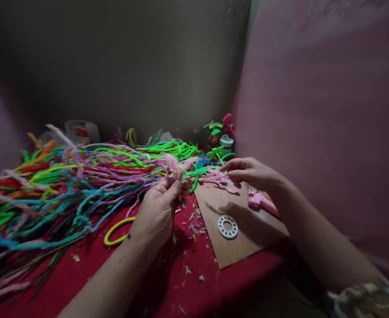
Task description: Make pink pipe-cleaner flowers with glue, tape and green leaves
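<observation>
My left hand [158,207] is closed on the stem of a small pink pipe-cleaner flower [178,166], holding it upright above the red cloth. My right hand [250,173] reaches over a brown cardboard sheet [244,245] with its fingers pinched on a bunch of loose pink pipe-cleaner pieces [219,180] lying at the sheet's far edge. A pink glue gun [261,201] lies on the cardboard just under my right wrist.
A big pile of coloured pipe cleaners [65,185] covers the left of the red cloth [181,282]. A yellow ring [115,232] and a white round disc [228,226] lie nearby. Finished green and red flowers [219,128] stand by the pink wall.
</observation>
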{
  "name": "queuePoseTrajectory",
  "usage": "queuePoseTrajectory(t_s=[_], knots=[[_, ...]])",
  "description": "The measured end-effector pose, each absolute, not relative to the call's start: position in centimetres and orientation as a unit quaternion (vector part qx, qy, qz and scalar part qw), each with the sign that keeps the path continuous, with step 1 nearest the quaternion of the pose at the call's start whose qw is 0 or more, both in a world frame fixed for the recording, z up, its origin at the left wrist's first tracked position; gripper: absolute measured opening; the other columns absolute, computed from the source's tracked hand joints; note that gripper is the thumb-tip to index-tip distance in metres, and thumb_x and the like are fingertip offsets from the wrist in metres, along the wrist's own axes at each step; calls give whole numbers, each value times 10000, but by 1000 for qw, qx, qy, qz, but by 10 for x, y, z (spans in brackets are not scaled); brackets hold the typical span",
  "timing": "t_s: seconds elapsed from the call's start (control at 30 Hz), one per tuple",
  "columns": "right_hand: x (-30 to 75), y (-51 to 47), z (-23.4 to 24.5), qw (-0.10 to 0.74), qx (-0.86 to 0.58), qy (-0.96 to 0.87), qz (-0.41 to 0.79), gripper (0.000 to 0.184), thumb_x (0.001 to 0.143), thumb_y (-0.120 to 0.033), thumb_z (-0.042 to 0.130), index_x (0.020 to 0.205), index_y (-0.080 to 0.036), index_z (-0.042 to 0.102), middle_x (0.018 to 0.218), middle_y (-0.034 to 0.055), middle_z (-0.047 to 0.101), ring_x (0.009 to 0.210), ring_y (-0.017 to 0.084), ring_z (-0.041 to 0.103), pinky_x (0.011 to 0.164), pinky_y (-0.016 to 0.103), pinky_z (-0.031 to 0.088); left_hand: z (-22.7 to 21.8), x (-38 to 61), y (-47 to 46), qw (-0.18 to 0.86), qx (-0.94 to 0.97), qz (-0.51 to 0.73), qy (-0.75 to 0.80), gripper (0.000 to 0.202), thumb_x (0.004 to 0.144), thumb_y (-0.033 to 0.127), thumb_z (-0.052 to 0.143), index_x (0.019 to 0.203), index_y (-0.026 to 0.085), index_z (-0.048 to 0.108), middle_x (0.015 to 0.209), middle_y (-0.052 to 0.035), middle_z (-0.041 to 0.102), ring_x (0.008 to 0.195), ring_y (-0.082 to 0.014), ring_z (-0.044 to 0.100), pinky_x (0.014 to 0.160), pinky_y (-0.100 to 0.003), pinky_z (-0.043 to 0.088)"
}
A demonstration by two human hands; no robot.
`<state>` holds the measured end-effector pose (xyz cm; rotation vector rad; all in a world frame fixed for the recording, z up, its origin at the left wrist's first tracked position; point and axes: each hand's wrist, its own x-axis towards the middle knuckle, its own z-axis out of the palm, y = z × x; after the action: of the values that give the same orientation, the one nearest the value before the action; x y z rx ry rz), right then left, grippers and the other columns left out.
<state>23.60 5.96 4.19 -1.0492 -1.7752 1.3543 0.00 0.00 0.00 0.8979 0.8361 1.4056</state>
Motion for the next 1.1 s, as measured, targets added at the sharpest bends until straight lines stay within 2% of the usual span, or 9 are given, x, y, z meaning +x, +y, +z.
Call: queuePoseTrajectory(t_s=[0.2,0.27,0.47,0.67,0.73,0.8,0.9,1.0,1.1], knots=[[209,47,34,347,-323,-639,607,197,683,-200,722,816,-142,589,644,-18,595,429,30,430,373,164,280,4,6,-8,634,437,550,323,195,741,260,681,884,129,691,867,-50,682,789,-110,575,698,-181,431],[201,46,32,364,-300,-628,619,199,665,-186,733,781,-147,576,619,-28,591,420,26,414,372,163,259,2,8,-10,660,450,519,305,205,757,269,667,920,148,689,894,-61,688,834,-137,597,714,-205,447],[191,45,24,393,-280,-611,628,198,670,-203,726,785,-148,575,626,-29,585,456,41,442,405,171,297,3,12,-16,691,449,497,271,116,816,232,592,833,126,636,664,-17,622,500,-67,530,505,-181,423],[213,23,20,468,-380,-626,495,225,758,-318,637,922,-172,589,778,15,614,629,95,549,557,228,429,5,7,-13,674,438,539,251,92,822,207,586,785,123,599,626,4,578,474,-43,493,492,-155,405],[234,13,16,443,-467,-665,380,243,790,-344,586,961,-171,593,835,49,620,686,131,561,588,262,451,5,5,-11,668,440,545,249,110,828,208,578,761,123,588,625,4,572,472,-39,489,492,-151,400],[260,4,8,389,-554,-714,181,267,809,-342,535,984,-153,607,891,96,621,757,183,565,639,317,466,5,4,-10,664,439,552,249,113,829,203,575,748,124,581,640,3,572,472,-36,487,485,-147,394],[294,-7,-10,221,-617,-754,-48,354,824,-307,480,1085,-104,605,987,168,611,924,282,538,781,420,444,6,3,-9,660,437,555,258,97,826,196,575,761,125,582,669,-1,576,472,-33,484,474,-144,388],[311,-12,-27,112,-665,-733,-87,454,805,-304,511,1191,-70,549,996,182,602,912,303,543,791,422,439,5,4,-9,659,439,550,266,94,823,198,579,766,123,584,657,3,565,474,-37,482,469,-147,389],[314,-11,-38,90,-685,-719,-72,448,825,-274,475,1228,-82,517,990,164,594,902,279,562,782,383,440,4,4,-9,659,434,549,275,100,815,195,585,749,120,582,635,8,552,468,-41,478,459,-151,388]])
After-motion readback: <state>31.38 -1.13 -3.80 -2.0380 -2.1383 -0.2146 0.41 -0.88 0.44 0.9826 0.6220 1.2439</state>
